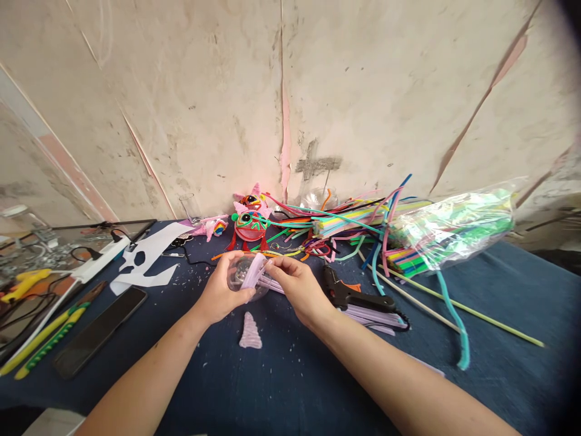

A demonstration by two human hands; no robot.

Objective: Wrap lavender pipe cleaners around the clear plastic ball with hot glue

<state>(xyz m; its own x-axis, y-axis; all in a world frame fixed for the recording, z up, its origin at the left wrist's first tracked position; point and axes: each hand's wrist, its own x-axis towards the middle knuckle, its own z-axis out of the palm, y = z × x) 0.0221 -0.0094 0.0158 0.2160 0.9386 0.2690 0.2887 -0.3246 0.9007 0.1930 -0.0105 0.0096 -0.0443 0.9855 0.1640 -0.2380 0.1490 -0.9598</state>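
Note:
My left hand [221,295] is wrapped round a clear plastic ball [242,274] held just above the blue table. My right hand [297,289] pinches lilac pipe cleaners [254,270] that are laid across the ball. A small lilac cone of coiled pipe cleaner [250,331] stands on the table just below my hands. A black glue gun [354,295] lies immediately right of my right hand, on top of more lilac pipe cleaners [370,317].
Loose coloured pipe cleaners [345,221] and a clear bag of them [449,230] lie at the back right, beside a red pipe-cleaner figure [249,225]. A phone [100,331], yellow-handled tools [48,336] and a white paper cutout [145,257] lie at left. Thin sticks [454,306] cross the right side.

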